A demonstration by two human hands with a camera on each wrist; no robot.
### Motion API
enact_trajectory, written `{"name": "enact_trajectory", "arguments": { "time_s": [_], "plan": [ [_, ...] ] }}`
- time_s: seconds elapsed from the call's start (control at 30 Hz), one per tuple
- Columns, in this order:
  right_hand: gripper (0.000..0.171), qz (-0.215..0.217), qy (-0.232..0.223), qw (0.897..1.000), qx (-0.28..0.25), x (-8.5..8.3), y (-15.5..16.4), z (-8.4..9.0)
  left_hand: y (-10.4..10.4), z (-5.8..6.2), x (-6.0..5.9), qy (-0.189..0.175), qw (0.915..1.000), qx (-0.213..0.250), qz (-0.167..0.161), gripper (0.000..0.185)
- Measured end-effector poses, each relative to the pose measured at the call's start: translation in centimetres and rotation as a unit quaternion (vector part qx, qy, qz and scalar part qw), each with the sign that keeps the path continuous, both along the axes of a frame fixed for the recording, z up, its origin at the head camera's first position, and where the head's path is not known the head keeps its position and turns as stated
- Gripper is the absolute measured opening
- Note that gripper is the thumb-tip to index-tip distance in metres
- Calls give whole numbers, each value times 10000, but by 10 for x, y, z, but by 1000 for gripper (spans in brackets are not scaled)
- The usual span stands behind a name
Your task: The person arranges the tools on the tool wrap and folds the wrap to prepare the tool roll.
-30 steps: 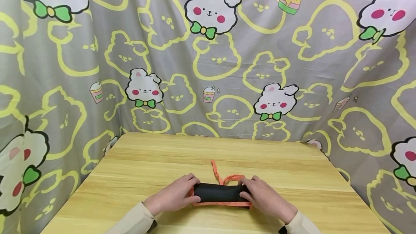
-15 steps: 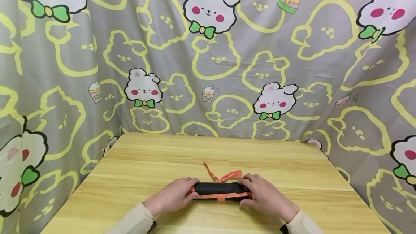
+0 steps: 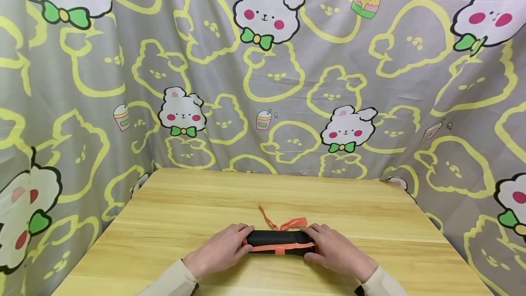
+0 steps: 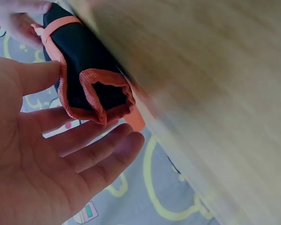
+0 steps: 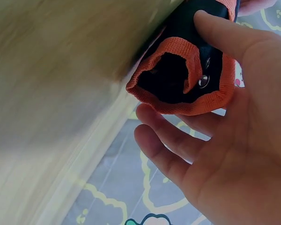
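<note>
A black roll-up pouch [image 3: 273,238] with orange trim lies rolled into a tube across the near part of the table. My left hand [image 3: 222,246] holds its left end, thumb on the near side and fingers at the far side. At the other end my right hand [image 3: 334,249] grips it the same way. An orange strip runs along the near face, with a small orange tab [image 3: 280,250] at its middle. Both wrist views show hollow, orange-edged ends; a metal snap [image 5: 203,81] shows at the right end. Loose orange ties [image 3: 292,223] spread out behind the roll.
The wooden table [image 3: 197,195] extends beyond the roll and to both sides. Around it hangs a grey curtain [image 3: 230,76] printed with rabbits and yellow outlines, close along the table's far edge.
The roll has turned, so its orange edge strip sits higher on the near face and the tab shows. The loose ties have shifted. Both hands have kept to the ends.
</note>
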State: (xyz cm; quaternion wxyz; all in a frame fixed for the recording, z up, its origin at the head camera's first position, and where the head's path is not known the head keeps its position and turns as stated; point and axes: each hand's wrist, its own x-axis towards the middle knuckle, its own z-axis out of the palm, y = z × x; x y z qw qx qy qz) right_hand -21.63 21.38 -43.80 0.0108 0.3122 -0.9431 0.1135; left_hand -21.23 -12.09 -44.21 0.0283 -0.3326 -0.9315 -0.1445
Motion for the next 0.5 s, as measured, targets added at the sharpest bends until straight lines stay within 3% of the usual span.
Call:
{"name": "enact_trajectory", "arguments": {
  "time_s": [0.23,0.5],
  "plan": [
    [70,-140,-106,9998,-71,1,3,3,0,1,-1,9,10000,37,14,58],
    [80,-381,-380,9985,-81,2,6,7,-3,3,2,-229,9984,162,484,64]
  ]
}}
